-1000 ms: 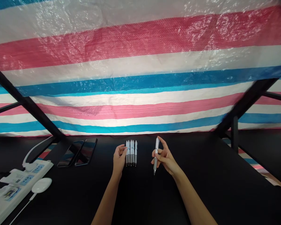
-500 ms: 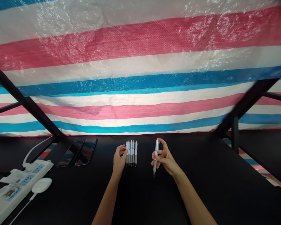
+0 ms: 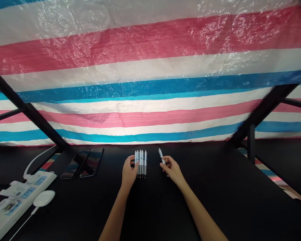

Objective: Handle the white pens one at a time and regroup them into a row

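Note:
Several white-and-grey pens point(image 3: 141, 162) lie side by side in a neat row on the black table point(image 3: 215, 197). My left hand point(image 3: 128, 173) rests against the left side of that row, fingers curled onto the outermost pen. My right hand point(image 3: 171, 169) is a little to the right of the row, low over the table, with its fingers closed around one more pen point(image 3: 161, 155), whose upper end sticks out tilted to the left.
Two dark phones point(image 3: 82, 163) lie flat at the left. A white power strip point(image 3: 13, 197) with a white puck-shaped device point(image 3: 44, 198) and cable sits at the near left. Black frame bars point(image 3: 27, 110) and a striped tarp point(image 3: 150, 73) close off the back.
My right hand has lowered and moved left toward the row, tipping its pen from upright to a leftward lean. My left hand has closed in on the row's left edge.

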Tool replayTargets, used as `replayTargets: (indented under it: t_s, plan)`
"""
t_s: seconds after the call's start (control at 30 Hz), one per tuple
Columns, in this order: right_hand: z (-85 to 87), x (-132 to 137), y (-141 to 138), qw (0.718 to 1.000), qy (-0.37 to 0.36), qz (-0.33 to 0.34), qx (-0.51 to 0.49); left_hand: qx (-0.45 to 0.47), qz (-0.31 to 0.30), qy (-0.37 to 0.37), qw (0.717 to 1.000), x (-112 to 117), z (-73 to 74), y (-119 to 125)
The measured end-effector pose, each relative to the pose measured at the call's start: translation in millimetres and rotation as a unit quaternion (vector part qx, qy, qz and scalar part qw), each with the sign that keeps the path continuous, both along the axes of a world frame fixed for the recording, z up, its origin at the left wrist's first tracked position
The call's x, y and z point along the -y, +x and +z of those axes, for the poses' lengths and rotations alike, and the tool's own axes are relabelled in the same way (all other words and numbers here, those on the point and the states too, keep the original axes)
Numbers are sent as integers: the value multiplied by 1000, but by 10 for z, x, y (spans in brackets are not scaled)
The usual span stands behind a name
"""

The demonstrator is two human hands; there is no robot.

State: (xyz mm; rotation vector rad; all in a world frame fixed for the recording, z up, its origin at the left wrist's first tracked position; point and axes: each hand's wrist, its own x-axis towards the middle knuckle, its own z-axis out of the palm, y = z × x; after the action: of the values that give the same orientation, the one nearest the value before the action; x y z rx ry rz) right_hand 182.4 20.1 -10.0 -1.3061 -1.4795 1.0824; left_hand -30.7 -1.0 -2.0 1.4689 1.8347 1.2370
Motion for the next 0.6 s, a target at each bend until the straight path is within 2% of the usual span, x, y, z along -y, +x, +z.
replayTargets:
  t_s: [0.13, 0.27, 0.4, 0.6]
  plan:
    - [23, 105, -99, 972, 85, 7, 219, -73, -16, 23, 997, 9, -54, 14]
    - [8, 185, -256, 926, 178, 24, 333, -115, -33, 39, 992, 20, -97, 28]
    - [-39, 217, -398, 896, 226, 38, 380, -132, -35, 55, 989, 18, -119, 28]
    - [-36, 249, -463, 892, 228, 60, 387, -129, -41, 47, 990, -2, -135, 12]
